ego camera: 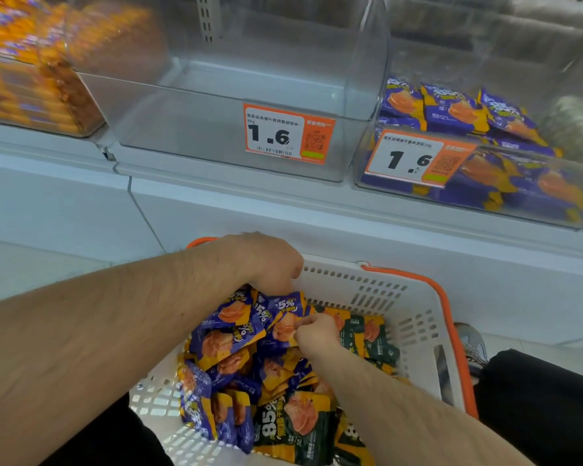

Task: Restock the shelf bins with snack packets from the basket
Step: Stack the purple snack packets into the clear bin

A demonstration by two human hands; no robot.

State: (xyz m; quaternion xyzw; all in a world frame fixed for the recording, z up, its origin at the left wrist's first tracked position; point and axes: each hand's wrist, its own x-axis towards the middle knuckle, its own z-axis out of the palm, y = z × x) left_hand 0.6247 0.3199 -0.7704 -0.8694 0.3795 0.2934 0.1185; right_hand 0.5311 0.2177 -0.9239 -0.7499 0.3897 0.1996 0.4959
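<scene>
A white basket (414, 317) with an orange rim sits low in the head view, holding several purple snack packets (226, 341) and dark green packets (371, 334). My left hand (270, 260) reaches down at the basket's far side and grips a bunch of purple packets. My right hand (317, 334) pinches the corner of a purple packet in the middle of the pile. Above, a clear bin (216, 129) with a 1.6 price tag (288, 134) has nothing in it. The bin to its right (485, 183) holds several purple packets.
A bin of orange snacks (31, 79) stands at the upper left, blurred. The white shelf front (283, 213) runs between the bins and the basket. A shoe (472, 344) and dark trouser legs (546, 398) lie right of the basket.
</scene>
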